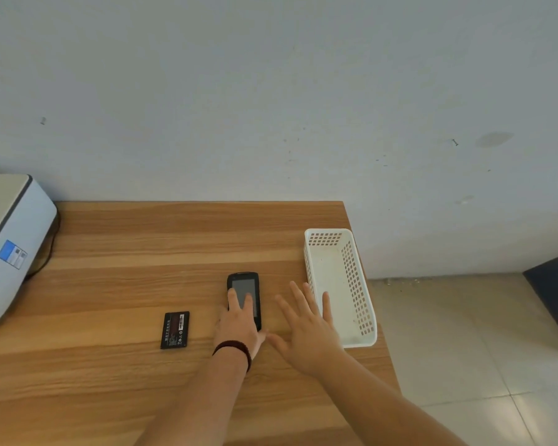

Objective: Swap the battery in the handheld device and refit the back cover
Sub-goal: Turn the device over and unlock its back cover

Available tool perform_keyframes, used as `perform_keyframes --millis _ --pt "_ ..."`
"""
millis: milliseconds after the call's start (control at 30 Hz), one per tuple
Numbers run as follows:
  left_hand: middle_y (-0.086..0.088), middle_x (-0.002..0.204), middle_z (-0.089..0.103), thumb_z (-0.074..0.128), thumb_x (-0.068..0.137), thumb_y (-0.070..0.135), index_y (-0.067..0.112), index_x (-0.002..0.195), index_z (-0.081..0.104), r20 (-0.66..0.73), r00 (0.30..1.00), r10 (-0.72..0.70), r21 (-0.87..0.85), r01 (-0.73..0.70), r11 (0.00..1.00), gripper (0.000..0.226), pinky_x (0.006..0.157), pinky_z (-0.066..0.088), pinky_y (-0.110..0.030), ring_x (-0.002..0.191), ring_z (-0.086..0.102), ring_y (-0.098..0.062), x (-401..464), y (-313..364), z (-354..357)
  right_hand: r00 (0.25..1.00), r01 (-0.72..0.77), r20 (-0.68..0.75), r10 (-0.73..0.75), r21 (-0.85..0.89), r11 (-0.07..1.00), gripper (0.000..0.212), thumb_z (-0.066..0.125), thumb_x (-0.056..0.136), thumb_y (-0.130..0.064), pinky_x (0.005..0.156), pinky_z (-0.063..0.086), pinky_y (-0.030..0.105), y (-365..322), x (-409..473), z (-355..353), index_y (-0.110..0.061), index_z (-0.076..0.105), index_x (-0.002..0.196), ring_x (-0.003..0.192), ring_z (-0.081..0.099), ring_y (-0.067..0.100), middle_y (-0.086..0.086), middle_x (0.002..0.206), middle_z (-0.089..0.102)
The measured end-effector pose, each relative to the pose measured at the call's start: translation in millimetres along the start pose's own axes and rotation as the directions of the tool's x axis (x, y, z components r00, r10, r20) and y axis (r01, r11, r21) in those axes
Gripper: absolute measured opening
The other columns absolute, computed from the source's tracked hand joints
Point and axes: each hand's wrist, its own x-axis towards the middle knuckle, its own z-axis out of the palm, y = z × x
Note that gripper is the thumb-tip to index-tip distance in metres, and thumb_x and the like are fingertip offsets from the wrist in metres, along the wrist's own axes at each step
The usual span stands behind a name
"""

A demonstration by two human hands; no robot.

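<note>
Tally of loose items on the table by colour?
Black: 2 (device, battery)
White: 1 (basket)
Grey-white: 1 (machine, at the left edge)
Total: 4

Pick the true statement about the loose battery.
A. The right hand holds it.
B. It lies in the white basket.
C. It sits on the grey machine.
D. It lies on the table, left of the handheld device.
D: the battery lies flat on the table, left of the handheld device, untouched by either hand.
</note>
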Motion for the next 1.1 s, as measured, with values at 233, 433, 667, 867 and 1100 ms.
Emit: perform_keyframes --millis 233,433,667,867,1100 --pt "-0.007 0.150 0.022 0.068 0.074 0.049 0.018 0.143 0.029 -0.024 0.999 -0.041 -0.277 0.033 0.960 0.086 0.100 0.043 -0.034 0.124 0.040 -0.027 -0.4 -11.6 0.2 1.000 -0.003 -0.007 0.003 0.009 1.000 0.080 0.021 0.088 -0.076 0.114 -0.016 0.058 4.6 -4.0 4.4 -0.035 -0.001 0.154 0.145 -0.028 0.023 0.000 0.162 -0.020" --pt "-0.004 0.124 0.050 0.071 0.070 0.033 0.015 0.130 0.045 -0.013 0.992 -0.128 -0.510 0.104 0.854 0.068 0.084 0.047 -0.028 0.105 0.055 -0.021 -0.3 -10.4 -6.0 1.000 0.000 -0.024 0.000 0.029 1.000 0.081 0.025 0.088 -0.074 0.115 -0.016 0.057 4.2 -6.0 0.7 -0.034 0.000 0.153 0.145 -0.028 0.022 0.000 0.162 -0.020" --pt "-0.007 0.092 0.066 0.062 0.083 0.016 0.014 0.097 0.059 0.070 0.968 -0.243 -0.764 0.209 0.610 0.014 0.057 0.046 -0.027 0.073 0.061 -0.017 4.2 -24.7 -18.4 1.000 -0.009 -0.021 0.009 0.036 0.999 0.083 0.027 0.086 -0.076 0.116 -0.016 0.057 5.4 -8.1 -5.0 -0.035 0.001 0.153 0.145 -0.028 0.022 0.000 0.162 -0.019" --pt "-0.003 0.095 0.070 0.061 0.082 0.015 0.022 0.100 0.062 0.210 0.955 -0.209 -0.838 0.286 0.465 0.019 0.083 0.056 -0.048 0.086 0.067 -0.024 12.2 -49.7 -11.7 1.000 -0.001 -0.029 0.002 0.042 0.999 0.081 0.026 0.087 -0.075 0.116 -0.016 0.056 5.0 -7.8 -5.3 -0.034 0.002 0.153 0.145 -0.027 0.023 0.001 0.162 -0.019" --pt "-0.002 0.097 0.066 0.059 0.085 0.007 0.018 0.106 0.059 0.225 0.965 -0.138 -0.812 0.264 0.520 0.023 0.071 0.051 -0.031 0.086 0.063 -0.018 4.8 -36.2 -12.0 1.000 0.002 -0.024 -0.001 0.040 0.999 0.080 0.027 0.088 -0.073 0.116 -0.016 0.056 2.4 -5.3 -5.0 -0.035 0.002 0.153 0.145 -0.027 0.023 0.000 0.162 -0.019"
